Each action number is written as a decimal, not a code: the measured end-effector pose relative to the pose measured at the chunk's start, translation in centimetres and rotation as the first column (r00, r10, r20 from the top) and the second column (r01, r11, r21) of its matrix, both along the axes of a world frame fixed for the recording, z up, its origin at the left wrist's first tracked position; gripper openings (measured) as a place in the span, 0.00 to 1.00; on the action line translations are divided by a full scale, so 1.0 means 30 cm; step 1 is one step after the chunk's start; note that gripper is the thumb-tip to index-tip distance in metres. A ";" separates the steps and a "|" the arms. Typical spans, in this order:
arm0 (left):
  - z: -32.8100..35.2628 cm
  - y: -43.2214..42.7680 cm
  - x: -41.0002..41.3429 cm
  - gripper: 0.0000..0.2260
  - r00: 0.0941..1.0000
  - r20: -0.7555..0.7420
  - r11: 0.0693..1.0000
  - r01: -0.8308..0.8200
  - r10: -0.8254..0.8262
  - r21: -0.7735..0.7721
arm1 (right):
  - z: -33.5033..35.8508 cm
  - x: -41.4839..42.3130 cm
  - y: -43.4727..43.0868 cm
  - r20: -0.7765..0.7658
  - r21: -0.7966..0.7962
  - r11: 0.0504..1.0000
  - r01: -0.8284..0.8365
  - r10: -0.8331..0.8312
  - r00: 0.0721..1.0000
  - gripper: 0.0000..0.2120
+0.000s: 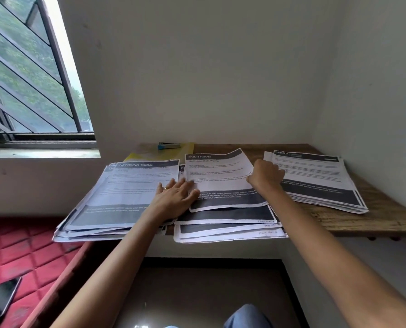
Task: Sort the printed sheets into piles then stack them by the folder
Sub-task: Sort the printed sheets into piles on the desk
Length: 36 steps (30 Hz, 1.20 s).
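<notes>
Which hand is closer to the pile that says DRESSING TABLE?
Left. The left hand rests flat on the edge of the DRESSING TABLE pile; the right hand grips the MULTI-ROOM sheet, one pile over.

3 paper piles [220,223] covering the wooden shelf [386,216], bare strip right (wall [374,91] close), stapler [168,145] behind

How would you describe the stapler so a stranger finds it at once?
Start at the wooden desk in the corner. At its back left, a yellow folder lies behind the paper piles. The stapler on it is the only blue thing there.
</notes>
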State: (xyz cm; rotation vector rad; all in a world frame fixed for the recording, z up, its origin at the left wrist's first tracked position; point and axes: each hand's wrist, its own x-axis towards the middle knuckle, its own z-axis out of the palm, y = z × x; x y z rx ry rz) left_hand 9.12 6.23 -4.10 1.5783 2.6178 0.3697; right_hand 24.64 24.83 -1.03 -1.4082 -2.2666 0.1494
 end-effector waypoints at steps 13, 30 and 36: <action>0.114 -0.082 -0.050 0.36 0.954 0.295 0.902 -0.078 -0.057 0.425 | 0.218 -0.015 -0.016 -0.620 0.218 0.969 -0.118 0.231 0.750 0.06; 0.152 -0.350 -0.262 0.38 0.971 0.148 0.853 -0.235 0.187 0.466 | 0.067 -0.368 -0.433 -0.513 -0.109 0.881 -0.460 0.346 0.786 0.09; 0.048 -0.331 -0.217 0.28 0.978 0.005 0.970 -0.209 0.210 0.123 | 0.030 -0.388 -0.511 -0.279 -0.182 0.822 -0.540 0.483 0.830 0.24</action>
